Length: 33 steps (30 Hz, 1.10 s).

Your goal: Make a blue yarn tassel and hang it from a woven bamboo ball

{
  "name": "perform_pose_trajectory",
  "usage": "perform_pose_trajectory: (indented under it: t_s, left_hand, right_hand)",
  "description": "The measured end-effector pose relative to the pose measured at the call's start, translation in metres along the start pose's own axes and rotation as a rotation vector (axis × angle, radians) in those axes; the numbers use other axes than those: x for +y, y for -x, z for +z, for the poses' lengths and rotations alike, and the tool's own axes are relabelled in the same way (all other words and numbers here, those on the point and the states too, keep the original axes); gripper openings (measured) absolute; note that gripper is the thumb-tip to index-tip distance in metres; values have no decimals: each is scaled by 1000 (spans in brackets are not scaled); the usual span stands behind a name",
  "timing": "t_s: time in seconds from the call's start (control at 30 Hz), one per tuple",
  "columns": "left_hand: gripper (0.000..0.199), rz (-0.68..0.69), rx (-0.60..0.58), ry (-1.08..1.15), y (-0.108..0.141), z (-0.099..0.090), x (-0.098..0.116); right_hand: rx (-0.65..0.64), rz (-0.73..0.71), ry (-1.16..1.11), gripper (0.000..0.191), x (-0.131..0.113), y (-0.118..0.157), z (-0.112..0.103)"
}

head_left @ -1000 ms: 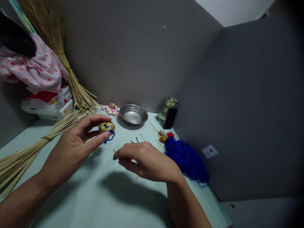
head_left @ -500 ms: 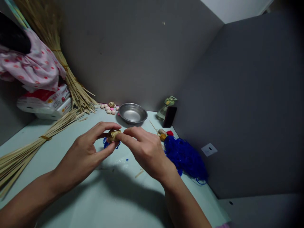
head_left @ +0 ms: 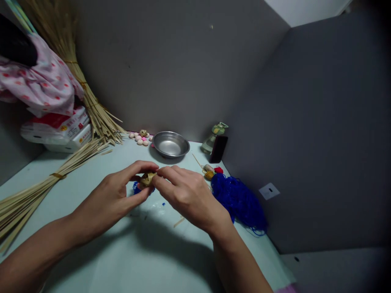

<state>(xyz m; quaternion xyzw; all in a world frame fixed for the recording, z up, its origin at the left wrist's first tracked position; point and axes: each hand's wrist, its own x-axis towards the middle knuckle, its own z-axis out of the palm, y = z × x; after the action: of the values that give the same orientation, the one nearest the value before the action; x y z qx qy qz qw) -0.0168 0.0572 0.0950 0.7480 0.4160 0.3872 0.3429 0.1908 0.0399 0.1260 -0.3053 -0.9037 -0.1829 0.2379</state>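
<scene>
Between my hands, raised over the pale table point(head_left: 128, 260), is a small woven straw ball point(head_left: 147, 179). My left hand point(head_left: 114, 191) grips it from the left, thumb below and fingers above. The fingertips of my right hand point(head_left: 186, 193) press on its right side, and what they pinch there is hidden. A small bunch of blue yarn point(head_left: 136, 188) shows just behind and below the ball, partly covered by my left hand. Loose straw bits point(head_left: 179, 222) and a blue scrap point(head_left: 163, 204) lie on the tabletop near my right hand.
At the back are a metal bowl point(head_left: 171, 145) and several pale egg-shaped pieces point(head_left: 139, 142). A tied straw bundle point(head_left: 36, 191) lies left, another bundle point(head_left: 91, 106) leans behind tissue packs point(head_left: 61, 128). On the right are blue yarn point(head_left: 238, 201), a phone point(head_left: 218, 149) and a bottle point(head_left: 210, 140).
The straw ball has turned slightly and shifted a little to the right and down. My right fingers have drawn closer together at its edge. The view has moved slightly.
</scene>
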Motion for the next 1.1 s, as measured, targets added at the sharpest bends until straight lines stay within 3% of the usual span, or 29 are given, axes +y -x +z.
perform_pose_trajectory:
  t_s: [0.17,0.57,0.63,0.73,0.8,0.9,1.0,1.1]
  left_hand:
    - [37,5,-17,9,0,-3,-2]
    - [34,13,-61,-23,-1,-9,2]
    - [34,2,-81,-8,-1,-11,1]
    - [33,-20,-57,6,-2,-15,2]
    - [32,-23,-19,14,-3,-17,2]
    - [29,24,-18,-2,-4,-20,0]
    - [29,89,0,-39,-5,-23,-4]
    - [29,63,5,-8,-4,-23,-2]
  right_hand:
    - [2,153,-170,14,4,2,9]
    - [131,584,-1027,3,6,-2,21]
    - [118,622,-1145,11,14,0,26]
    - [226,801,-1049,30,53,8,36]
    - [371,1073,-701,33,97,20,41]
    - [457,1279,-454,34,169,45,45]
    - [420,1467,-266,49,221,72,49]
    - [323,1605,-155,46,243,93,62]
